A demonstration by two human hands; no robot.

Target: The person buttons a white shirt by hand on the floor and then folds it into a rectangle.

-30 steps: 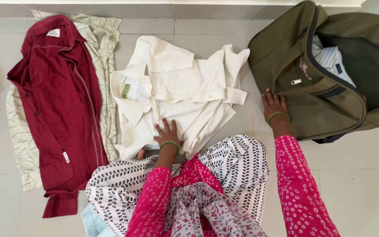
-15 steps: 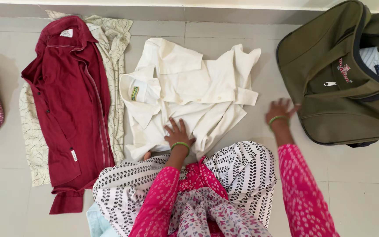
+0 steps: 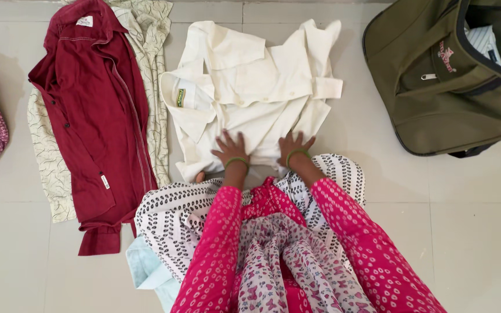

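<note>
Both hands lay flat with fingers spread, gripping nothing: the left hand (image 3: pixel 231 149) and right hand (image 3: pixel 294 147) pressed the near hem of the white shirt (image 3: pixel 250 93) on the tiled floor (image 3: pixel 471 220). A small green label sat inside its collar. The open olive bag (image 3: pixel 442 98) held a striped garment (image 3: pixel 482 40), mostly hidden.

A maroon shirt (image 3: pixel 91 116) lies over a patterned cream garment (image 3: pixel 47 156) on the tiled floor (image 3: pixel 482 232), far left; an olive bag (image 3: pixel 447 87) sits open, far right.
</note>
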